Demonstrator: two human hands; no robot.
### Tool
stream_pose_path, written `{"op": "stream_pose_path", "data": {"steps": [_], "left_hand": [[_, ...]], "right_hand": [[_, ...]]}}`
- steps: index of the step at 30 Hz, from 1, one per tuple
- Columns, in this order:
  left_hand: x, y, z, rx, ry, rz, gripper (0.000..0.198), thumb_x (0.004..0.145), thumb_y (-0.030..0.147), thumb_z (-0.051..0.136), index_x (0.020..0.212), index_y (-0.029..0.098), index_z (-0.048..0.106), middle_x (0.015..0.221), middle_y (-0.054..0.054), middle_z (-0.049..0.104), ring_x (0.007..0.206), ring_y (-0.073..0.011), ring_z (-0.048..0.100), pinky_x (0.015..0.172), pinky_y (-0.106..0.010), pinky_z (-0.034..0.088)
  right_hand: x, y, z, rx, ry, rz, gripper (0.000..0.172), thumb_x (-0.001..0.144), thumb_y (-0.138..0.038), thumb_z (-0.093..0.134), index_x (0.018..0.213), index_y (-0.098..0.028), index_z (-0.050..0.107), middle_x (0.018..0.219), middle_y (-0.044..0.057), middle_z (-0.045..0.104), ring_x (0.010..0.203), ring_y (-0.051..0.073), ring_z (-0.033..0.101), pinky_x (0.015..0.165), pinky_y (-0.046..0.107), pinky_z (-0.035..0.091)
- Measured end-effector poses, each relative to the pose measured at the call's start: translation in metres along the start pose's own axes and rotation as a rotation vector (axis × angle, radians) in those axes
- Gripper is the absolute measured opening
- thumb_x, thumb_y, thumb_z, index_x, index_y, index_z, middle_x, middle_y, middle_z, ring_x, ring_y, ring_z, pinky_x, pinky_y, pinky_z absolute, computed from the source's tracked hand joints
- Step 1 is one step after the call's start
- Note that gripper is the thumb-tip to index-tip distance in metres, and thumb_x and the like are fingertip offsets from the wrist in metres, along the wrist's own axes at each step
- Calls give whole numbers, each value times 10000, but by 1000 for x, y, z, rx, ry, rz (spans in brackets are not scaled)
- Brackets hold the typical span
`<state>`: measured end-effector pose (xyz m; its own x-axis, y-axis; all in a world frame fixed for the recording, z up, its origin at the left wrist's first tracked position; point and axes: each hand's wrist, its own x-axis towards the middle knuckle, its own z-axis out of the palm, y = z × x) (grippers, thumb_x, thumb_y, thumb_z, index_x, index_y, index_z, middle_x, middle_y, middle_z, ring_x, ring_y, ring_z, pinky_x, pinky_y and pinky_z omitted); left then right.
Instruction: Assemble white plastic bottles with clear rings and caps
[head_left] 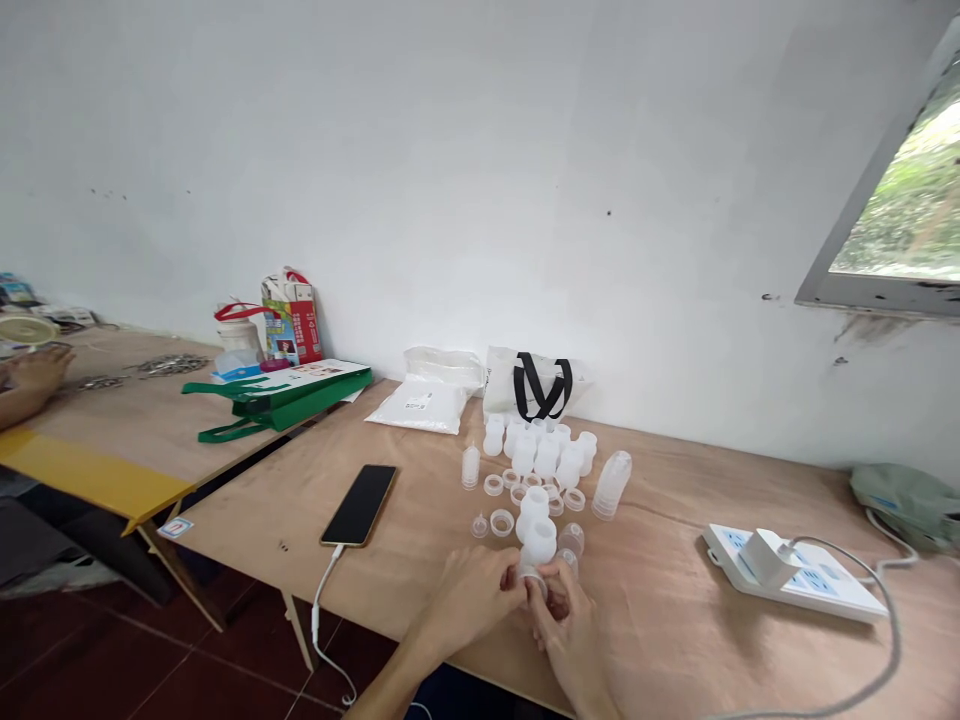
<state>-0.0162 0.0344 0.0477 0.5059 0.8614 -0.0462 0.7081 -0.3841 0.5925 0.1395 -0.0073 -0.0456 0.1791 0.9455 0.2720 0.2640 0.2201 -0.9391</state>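
My left hand [469,600] and my right hand [571,625] meet at the near edge of the plywood table [675,600], fingers pinched together on a small white plastic bottle part [534,578]. Just beyond them stands a white plastic bottle [537,540], with another [534,503] behind it. Further back is a cluster of white bottles [540,447], several loose translucent rings [501,521] and a stack of clear caps [612,483]. What exactly the fingers cover is hidden.
A black phone [360,504] lies left of the bottles with a white cable hanging off the edge. A white power strip [795,572] sits at the right. White bags [427,400] lean by the wall. Another person's hand [34,372] rests on the left table.
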Motion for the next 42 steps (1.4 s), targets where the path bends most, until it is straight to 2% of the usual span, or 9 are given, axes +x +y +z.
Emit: {"op": "stream_pose_path", "data": {"steps": [3, 6, 12, 16, 23, 29, 34, 37, 42], "left_hand": [[1, -4, -5, -83, 35, 42, 248, 915, 367, 534, 728, 206, 516, 709, 25, 619, 675, -160, 541, 611, -278, 252], [5, -10, -9, -145, 151, 71, 261, 964, 349, 436, 751, 209, 490, 704, 29, 581, 672, -155, 530, 623, -270, 286], [8, -14, -12, -275, 213, 108, 298, 994, 385, 395, 781, 209, 505, 738, 26, 584, 713, -161, 542, 655, -260, 338], [7, -10, -7, -202, 211, 112, 278, 981, 366, 438, 756, 212, 490, 712, 26, 582, 693, -160, 546, 645, -263, 324], [-3, -5, -14, -110, 125, 146, 301, 1024, 398, 396, 812, 225, 521, 742, 15, 634, 679, -163, 573, 637, -278, 330], [0, -6, -12, -130, 169, 142, 315, 1016, 402, 416, 797, 215, 544, 752, 3, 654, 706, -169, 587, 651, -281, 336], [8, -13, -13, -267, 258, 109, 402, 1028, 465, 363, 764, 206, 520, 717, 8, 627, 683, -166, 562, 645, -274, 338], [9, -16, -16, -243, 271, 60, 413, 1016, 487, 383, 739, 206, 504, 693, 17, 609, 653, -159, 537, 614, -274, 305], [11, -20, -12, -159, 221, 65, 376, 1017, 448, 374, 780, 211, 543, 730, 8, 633, 691, -172, 562, 642, -279, 319]], "right_hand": [[-3, -2, 0, 25, -12, -39, 316, 1004, -518, 532, 1132, -238, 604, 612, -49, 589, 449, 143, 535, 421, 238, 437], [-7, -4, -1, -33, 0, -165, 405, 1040, -417, 494, 1416, -267, 468, 992, 44, 741, 651, 167, 699, 518, 246, 565], [-6, -15, -1, -406, 24, -520, 444, 1030, -233, 482, 1469, -303, 487, 1386, 65, 652, 1199, 218, 683, 935, 312, 617], [-3, -17, 0, -559, 95, -612, 466, 1032, -185, 436, 1492, -250, 470, 1417, 87, 633, 1289, 222, 628, 991, 335, 596], [5, -9, -9, -683, 158, -799, 405, 1049, -198, 498, 1452, -230, 511, 1249, 68, 741, 1111, 209, 730, 861, 302, 634], [0, -3, -9, -613, 186, -794, 376, 1068, -231, 465, 1441, -203, 493, 1187, 91, 754, 1013, 197, 753, 774, 283, 634], [1, -1, -12, -644, 467, -808, 373, 1039, -274, 544, 1406, -221, 508, 1043, 110, 737, 871, 233, 733, 669, 344, 611], [8, -2, -17, -782, 546, -759, 483, 998, -350, 620, 1447, -243, 479, 1236, 172, 655, 1078, 320, 678, 818, 487, 600], [16, -1, -20, -1021, 388, -684, 704, 972, -418, 639, 1580, -265, 318, 1581, 175, 416, 1380, 403, 491, 1132, 689, 363]]}}
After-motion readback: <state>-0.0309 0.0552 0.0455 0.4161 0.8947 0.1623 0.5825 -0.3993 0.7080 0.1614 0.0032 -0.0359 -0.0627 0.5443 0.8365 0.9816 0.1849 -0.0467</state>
